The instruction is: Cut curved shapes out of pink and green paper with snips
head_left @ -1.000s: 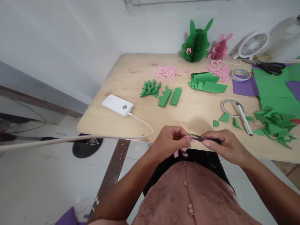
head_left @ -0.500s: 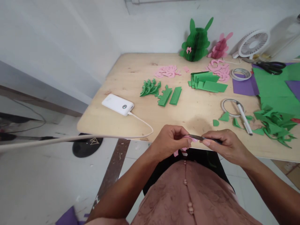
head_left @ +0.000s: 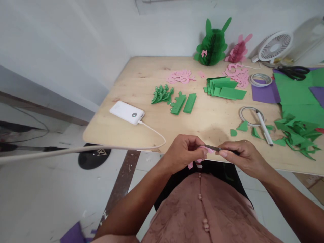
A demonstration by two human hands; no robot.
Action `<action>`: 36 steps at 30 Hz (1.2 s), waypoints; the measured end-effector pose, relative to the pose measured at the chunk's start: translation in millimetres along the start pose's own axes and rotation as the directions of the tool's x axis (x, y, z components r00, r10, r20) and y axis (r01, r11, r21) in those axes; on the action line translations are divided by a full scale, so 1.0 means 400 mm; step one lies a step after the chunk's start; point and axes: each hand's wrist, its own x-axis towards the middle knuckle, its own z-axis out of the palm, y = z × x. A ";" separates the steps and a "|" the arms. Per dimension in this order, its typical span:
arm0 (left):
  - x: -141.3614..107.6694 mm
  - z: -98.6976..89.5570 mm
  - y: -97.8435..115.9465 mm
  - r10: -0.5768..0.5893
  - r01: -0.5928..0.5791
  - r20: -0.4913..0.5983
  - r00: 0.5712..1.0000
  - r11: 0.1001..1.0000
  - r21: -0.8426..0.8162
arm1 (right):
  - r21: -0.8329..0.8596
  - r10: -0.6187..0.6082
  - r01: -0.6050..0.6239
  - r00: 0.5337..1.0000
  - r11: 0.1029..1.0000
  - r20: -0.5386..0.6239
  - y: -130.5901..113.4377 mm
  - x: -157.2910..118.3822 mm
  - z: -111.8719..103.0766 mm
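Near the front edge of the table, my left hand is closed on a piece of pink paper, pinching it between thumb and fingers. More pink paper hangs below that hand, over my lap. My right hand is closed around a slim tool with a dark blade. The blade points left and lies against the pink paper by my left fingertips. Fingers cover most of its handle, so I cannot tell whether it is a knife or scissors.
A white power bank with a cable lies left. Green paper pieces, pink cutouts, a tape roll, a marker and green scraps are spread around. Paper rabbits, black-handled scissors and a fan stand or lie behind.
Almost nothing differs. Both hands keep the same hold, with the blade against the pink paper; the view has shifted very slightly.
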 end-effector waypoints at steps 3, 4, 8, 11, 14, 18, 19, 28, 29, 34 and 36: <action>0.000 0.000 0.000 0.003 -0.003 0.007 1.000 1.000 0.000 | 0.008 0.000 0.000 1.000 1.000 -0.008 0.000 0.000 0.002; -0.001 0.000 -0.001 0.004 -0.004 0.008 1.000 1.000 0.001 | 0.011 0.002 -0.002 1.000 1.000 -0.011 0.000 0.000 0.003; -0.001 -0.001 -0.003 0.011 -0.011 0.010 1.000 1.000 -0.001 | 0.027 0.011 -0.011 1.000 1.000 -0.024 -0.001 -0.001 0.005; -0.001 -0.001 -0.004 0.016 -0.016 0.017 1.000 1.000 -0.006 | 0.031 0.017 -0.017 1.000 0.999 -0.022 -0.001 -0.001 0.005; 0.000 0.000 -0.003 0.018 -0.017 0.021 1.000 1.000 -0.006 | 0.017 0.019 -0.019 1.000 1.000 -0.024 -0.002 -0.001 0.005; 0.002 -0.002 -0.001 0.022 -0.022 0.026 0.999 1.000 -0.004 | -0.008 0.017 -0.017 0.999 1.000 -0.040 -0.005 -0.002 0.004; 0.002 -0.002 0.000 0.022 -0.022 0.027 0.999 1.000 -0.002 | -0.010 0.016 -0.016 0.999 1.000 -0.041 -0.005 -0.002 0.003; 0.002 -0.003 0.000 0.030 -0.030 0.044 0.999 0.999 0.010 | 0.011 0.040 -0.039 0.993 0.999 -0.111 -0.001 -0.001 0.004; 0.003 -0.003 -0.001 0.029 -0.029 0.045 0.999 1.000 0.006 | 0.023 0.046 -0.043 0.991 0.999 -0.130 -0.001 0.000 0.004; 0.005 -0.004 -0.002 0.021 -0.019 0.055 0.998 0.999 -0.033 | 0.132 0.098 -0.072 0.974 0.989 -0.205 -0.007 0.005 0.008; 0.005 -0.004 -0.002 0.015 -0.013 0.062 0.998 0.999 -0.032 | 0.176 0.100 -0.063 0.973 0.982 -0.207 -0.010 0.008 0.012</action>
